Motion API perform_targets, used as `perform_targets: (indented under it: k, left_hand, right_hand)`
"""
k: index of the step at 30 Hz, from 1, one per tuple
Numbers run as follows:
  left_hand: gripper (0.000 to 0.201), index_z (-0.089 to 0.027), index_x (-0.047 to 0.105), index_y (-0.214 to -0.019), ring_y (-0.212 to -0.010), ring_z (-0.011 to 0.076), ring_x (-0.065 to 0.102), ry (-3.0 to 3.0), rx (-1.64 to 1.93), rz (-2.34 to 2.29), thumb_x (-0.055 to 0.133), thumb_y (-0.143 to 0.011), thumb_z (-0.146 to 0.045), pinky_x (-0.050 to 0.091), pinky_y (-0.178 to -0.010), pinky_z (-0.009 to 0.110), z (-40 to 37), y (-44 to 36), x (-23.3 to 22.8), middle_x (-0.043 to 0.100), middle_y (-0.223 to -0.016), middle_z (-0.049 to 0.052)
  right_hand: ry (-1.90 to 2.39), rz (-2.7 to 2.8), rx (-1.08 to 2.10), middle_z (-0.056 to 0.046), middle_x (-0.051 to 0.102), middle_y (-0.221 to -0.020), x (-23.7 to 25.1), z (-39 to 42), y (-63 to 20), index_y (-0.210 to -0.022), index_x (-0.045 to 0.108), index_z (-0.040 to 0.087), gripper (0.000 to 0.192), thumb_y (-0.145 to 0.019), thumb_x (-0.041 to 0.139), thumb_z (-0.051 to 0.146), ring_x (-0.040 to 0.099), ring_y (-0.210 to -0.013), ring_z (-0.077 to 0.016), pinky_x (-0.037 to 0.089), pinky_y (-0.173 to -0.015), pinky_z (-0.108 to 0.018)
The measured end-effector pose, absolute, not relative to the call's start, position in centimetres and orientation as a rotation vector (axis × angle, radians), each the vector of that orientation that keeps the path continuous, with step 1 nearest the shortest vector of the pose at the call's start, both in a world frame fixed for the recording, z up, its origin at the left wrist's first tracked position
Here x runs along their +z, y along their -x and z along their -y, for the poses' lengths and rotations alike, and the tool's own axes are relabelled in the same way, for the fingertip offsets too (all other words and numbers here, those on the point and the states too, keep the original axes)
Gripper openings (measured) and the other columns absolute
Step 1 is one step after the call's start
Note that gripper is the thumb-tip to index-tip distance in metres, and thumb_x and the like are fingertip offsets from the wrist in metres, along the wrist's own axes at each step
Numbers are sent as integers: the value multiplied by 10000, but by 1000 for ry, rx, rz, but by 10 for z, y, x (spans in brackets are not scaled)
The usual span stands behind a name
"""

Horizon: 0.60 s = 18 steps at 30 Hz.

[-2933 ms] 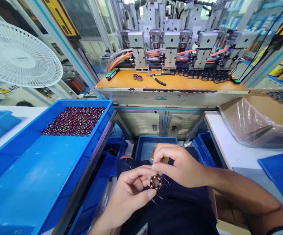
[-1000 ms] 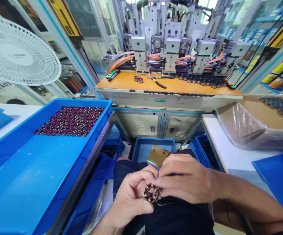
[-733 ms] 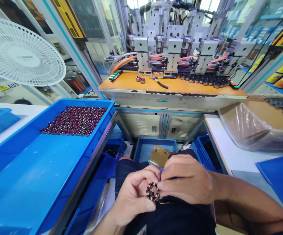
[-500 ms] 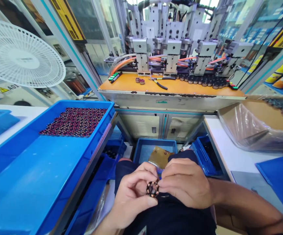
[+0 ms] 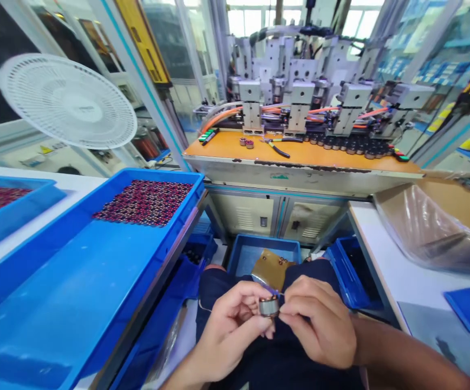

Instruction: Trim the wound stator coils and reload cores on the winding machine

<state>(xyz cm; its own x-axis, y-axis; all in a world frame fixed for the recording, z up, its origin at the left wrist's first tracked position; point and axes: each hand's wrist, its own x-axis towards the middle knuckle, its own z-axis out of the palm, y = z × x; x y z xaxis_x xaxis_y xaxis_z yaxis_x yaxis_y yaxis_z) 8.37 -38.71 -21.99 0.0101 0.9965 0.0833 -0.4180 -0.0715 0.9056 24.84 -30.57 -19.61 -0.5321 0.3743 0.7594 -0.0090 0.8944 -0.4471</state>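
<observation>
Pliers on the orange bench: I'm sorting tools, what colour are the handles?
Black handles on the pliers, head view.

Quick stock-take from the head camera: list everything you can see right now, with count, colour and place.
wound coil part: one, silver-grey side showing, pinched over the lap
large tray: one, blue, left bench
small coils: a packed patch, dark red and black, far end of large tray
second tray: one, blue, far left, holding similar coils
fan: one, white, upper left
machine: one, grey with orange hoses, behind orange shelf
pliers: one pair, dark handles, on the shelf
plastic bag: one, clear, right bench
floor bin: one, blue, below
left hand: grips the part
right hand: pinches at its edge
</observation>
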Motion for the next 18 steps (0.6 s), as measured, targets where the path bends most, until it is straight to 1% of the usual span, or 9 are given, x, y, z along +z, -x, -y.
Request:
perform_targets:
  k: [3, 6, 9, 10, 12, 13, 15, 16, 18]
  left_hand:
    - [254, -243, 684, -1042, -710, 118, 680, -944, 1491, -706, 734, -813, -146, 554, -675, 257, 386, -86, -224, 650, -925, 20]
    - [268, -209, 711, -931, -794, 134, 690, -950, 1567, -583, 837, -701, -153, 564, -771, 306, 384, -86, -225, 626, -1097, 56]
    - [271, -180, 667, -780, -926, 177, 708, -912, 1646, -435, 893, -631, -175, 536, -869, 323, 383, -86, -226, 692, -1050, 53]
    - [304, -190, 653, -780, -997, 198, 705, -880, 1669, -369, 907, -612, -185, 521, -905, 335, 383, -86, -226, 715, -1007, 38]
    - [383, -216, 657, -853, -1111, 225, 673, -805, 1668, -307, 927, -584, -255, 489, -964, 364, 383, -86, -227, 737, -976, 25]
    - [420, -219, 665, -910, -1102, 220, 672, -779, 1626, -332, 922, -590, -310, 484, -960, 357, 384, -85, -227, 737, -970, 31]
    - [457, -186, 675, -974, -933, 176, 699, -773, 1460, -451, 863, -654, -453, 504, -847, 290, 385, -83, -227, 726, -920, 54]
    - [460, -163, 675, -964, -808, 145, 694, -790, 1356, -506, 822, -691, -503, 504, -761, 255, 386, -82, -227, 712, -862, 55]
    - [420, -144, 661, -909, -608, 92, 635, -827, 1213, -574, 766, -754, -519, 476, -621, 210, 388, -81, -228, 669, -734, 26]
  right_hand:
    - [332, 2103, 454, -14, 649, -719, -192, 307, -249, -889, 601, 171, 109, -889, 542, 78, 603, -639, -113, 504, -611, -222]
    - [363, 2139, 447, -10, 649, -712, -192, 307, -248, -880, 589, 180, 124, -879, 539, 66, 625, -642, -113, 508, -604, -218]
    - [351, 2132, 459, -3, 627, -685, -191, 307, -246, -871, 572, 190, 116, -928, 509, 111, 614, -609, -107, 507, -572, -216]
    - [320, 2135, 452, 0, 623, -676, -190, 307, -246, -876, 567, 193, 116, -950, 498, 136, 614, -604, -106, 515, -575, -217]
    - [229, 2165, 412, 3, 628, -667, -185, 306, -245, -888, 554, 197, 126, -986, 477, 178, 626, -600, -105, 537, -595, -217]
    - [184, 2184, 387, 4, 632, -661, -182, 306, -245, -890, 547, 200, 136, -998, 465, 189, 632, -595, -103, 544, -599, -213]
    - [129, 2216, 350, 5, 635, -643, -176, 305, -244, -885, 536, 204, 160, -1014, 442, 204, 628, -561, -98, 539, -568, -197]
    - [122, 2224, 337, 8, 628, -627, -174, 304, -244, -875, 531, 208, 177, -1021, 431, 215, 617, -538, -97, 529, -542, -193]
    - [106, 2253, 321, 14, 619, -608, -172, 304, -244, -858, 527, 213, 203, -1028, 418, 231, 596, -507, -95, 514, -511, -191]
